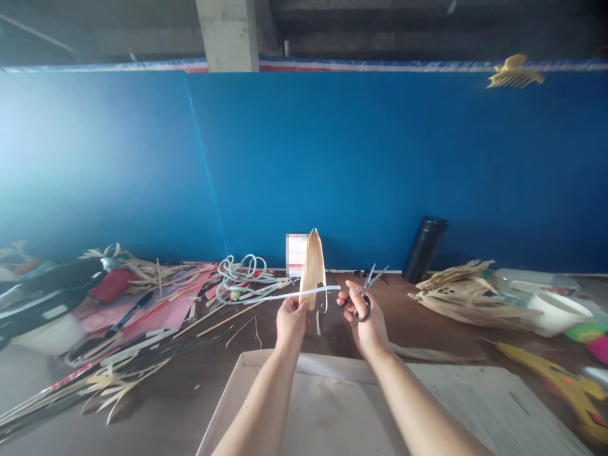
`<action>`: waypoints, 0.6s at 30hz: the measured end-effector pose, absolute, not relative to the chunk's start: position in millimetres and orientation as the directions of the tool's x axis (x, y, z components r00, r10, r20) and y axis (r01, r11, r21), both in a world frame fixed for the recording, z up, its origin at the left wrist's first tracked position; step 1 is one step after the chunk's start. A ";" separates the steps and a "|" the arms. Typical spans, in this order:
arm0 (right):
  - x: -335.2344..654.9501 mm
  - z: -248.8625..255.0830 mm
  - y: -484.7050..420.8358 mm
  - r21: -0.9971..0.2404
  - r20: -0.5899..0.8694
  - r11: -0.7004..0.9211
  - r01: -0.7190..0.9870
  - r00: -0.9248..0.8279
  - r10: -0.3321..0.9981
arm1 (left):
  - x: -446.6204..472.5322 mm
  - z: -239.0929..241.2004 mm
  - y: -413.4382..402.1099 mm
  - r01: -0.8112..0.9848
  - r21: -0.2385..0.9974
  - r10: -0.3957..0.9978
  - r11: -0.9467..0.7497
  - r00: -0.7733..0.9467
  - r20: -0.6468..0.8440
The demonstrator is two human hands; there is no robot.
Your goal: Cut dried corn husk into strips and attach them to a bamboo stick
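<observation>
Partly hidden at its base, the husk (313,269) stands upright above the table (190,405), pinched in the closed left hand (291,323). The right hand (369,328) grips scissors (367,294). Table cluttered, wall (332,158) blue.

Holding a husk (314,269) upright in the left hand (291,320), pinched at its lower end. Gripping scissors (367,294) in the right hand (363,320), just right of the husk, blades parted and pointing up and away. Crossing the husk's base, a thin white strip (285,296). Below the husk, a tray (266,405). Left of the husk, a coiled cord (240,275). Right of it, well apart, a black flask (424,249), a pile (463,294) of dry leaves, a white bowl (555,313) and a yellow glue gun (555,377).
</observation>
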State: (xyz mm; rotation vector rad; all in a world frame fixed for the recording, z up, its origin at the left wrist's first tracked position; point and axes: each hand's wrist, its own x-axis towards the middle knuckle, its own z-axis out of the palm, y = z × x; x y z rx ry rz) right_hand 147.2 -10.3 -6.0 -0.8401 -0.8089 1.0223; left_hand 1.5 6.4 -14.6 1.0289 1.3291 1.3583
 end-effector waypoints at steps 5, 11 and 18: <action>146.7 -5.3 -10.1 -0.851 0.180 0.276 -0.448 0.245 0.953 | 2.5 -15.6 7.1 -0.062 0.997 0.980 0.052 -0.189 -0.063; 144.7 -5.2 -9.6 -0.860 0.160 0.264 -0.436 0.262 0.952 | 4.0 -17.6 6.9 -0.015 0.998 0.984 0.064 -0.164 -0.066; 148.4 -6.8 -4.5 -0.870 0.130 0.250 -0.424 0.293 0.947 | 4.8 -21.8 7.0 0.128 0.991 0.992 0.049 -0.119 -0.034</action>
